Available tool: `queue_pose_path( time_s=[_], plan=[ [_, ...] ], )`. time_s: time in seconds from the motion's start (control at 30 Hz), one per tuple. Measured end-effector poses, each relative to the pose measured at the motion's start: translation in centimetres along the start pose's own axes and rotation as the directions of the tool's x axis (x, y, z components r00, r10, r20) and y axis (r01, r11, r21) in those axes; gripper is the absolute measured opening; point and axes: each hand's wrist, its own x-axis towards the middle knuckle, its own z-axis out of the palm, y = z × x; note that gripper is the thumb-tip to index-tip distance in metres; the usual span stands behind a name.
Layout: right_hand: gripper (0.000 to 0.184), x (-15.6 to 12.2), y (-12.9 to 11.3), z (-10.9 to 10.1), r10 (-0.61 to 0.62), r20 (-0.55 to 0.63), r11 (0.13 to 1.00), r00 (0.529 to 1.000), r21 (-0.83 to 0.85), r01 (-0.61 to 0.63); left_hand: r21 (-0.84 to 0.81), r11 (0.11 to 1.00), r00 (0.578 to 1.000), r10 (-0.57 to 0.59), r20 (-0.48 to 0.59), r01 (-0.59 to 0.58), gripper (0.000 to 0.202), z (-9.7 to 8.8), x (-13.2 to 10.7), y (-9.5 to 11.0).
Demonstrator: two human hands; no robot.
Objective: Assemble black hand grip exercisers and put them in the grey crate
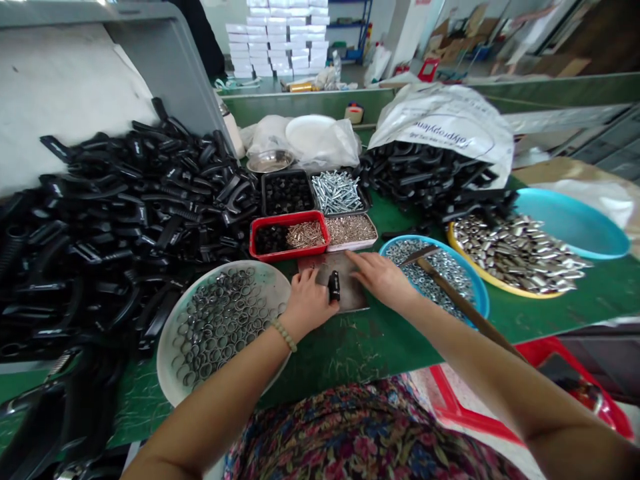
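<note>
My left hand [311, 303], with a beaded bracelet at its wrist, is closed around a short black plastic piece [335, 285] above a flat metal plate [356, 297]. My right hand [383, 279] lies at the plate's right side, fingers stretched out, the index fingertip close to the front edge of a white tray [367, 244] of tiny metal parts. Whether that fingertip touches the tray, I cannot tell. Just behind the plate sits a red tray [290, 255] with black pieces and brass-coloured screws.
A bowl of metal rings [173, 360] stands left, before a heap of black handles [165, 193]. On the right are a blue bowl [485, 303] of small metal parts with a hammer [467, 307] across it, and metal sleeves [520, 257]. Silvery screws [337, 192] fill a rear tray.
</note>
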Motion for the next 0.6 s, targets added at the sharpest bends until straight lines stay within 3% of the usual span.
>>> queue_pose_path(
  time_s=[0.03, 0.1, 0.17, 0.2, 0.27, 0.37, 0.5, 0.6],
  plan=[
    [0.043, -1.3, 1.5, -0.6, 0.150, -0.036, 0.985, 0.988, -0.081, -0.153, -0.004, 1.000, 1.000, 0.009, -0.001, -0.009, 0.039, 0.0, 0.1, 0.0],
    [0.047, -4.0, 4.5, -1.7, 0.448, -0.063, 0.862, 0.892, -0.236, -0.449, -0.016, 0.999, 1.000, 0.031, -0.002, -0.031, 0.039, 0.1, 0.3, 0.0],
    [0.045, -6.2, 6.8, -2.3, 0.590, 0.022, 0.768, 0.807, -0.325, -0.552, -0.024, 0.999, 0.999, 0.040, -0.007, -0.040, 0.041, 0.1, 0.5, 0.0],
    [0.041, -6.9, 7.4, -2.5, 0.612, 0.073, 0.758, 0.788, -0.339, -0.557, -0.025, 0.999, 0.999, 0.034, -0.011, -0.035, 0.042, 0.2, 0.6, 0.0],
    [0.037, -7.2, 7.0, -2.7, 0.613, 0.115, 0.769, 0.782, -0.310, -0.558, -0.027, 0.999, 1.000, 0.017, -0.013, -0.018, 0.043, 0.2, 0.6, 0.0],
    [0.037, -5.7, 3.4, -3.7, 0.586, 0.109, 0.810, 0.803, -0.106, -0.576, -0.034, 0.999, 1.000, 0.005, 0.003, -0.005, 0.042, 0.3, 0.5, 0.0],
    [0.031, -2.5, -2.7, -6.0, 0.312, 0.196, 0.895, 0.930, 0.269, -0.357, -0.071, 0.997, 1.000, -0.014, -0.012, 0.013, 0.051, 0.7, 0.5, -0.2],
    [0.030, -0.9, -5.1, -6.8, 0.274, 0.146, 0.904, 0.951, 0.299, -0.307, -0.108, 0.994, 0.999, -0.010, -0.035, 0.006, 0.058, 1.1, 0.5, -0.4]
  ],
)
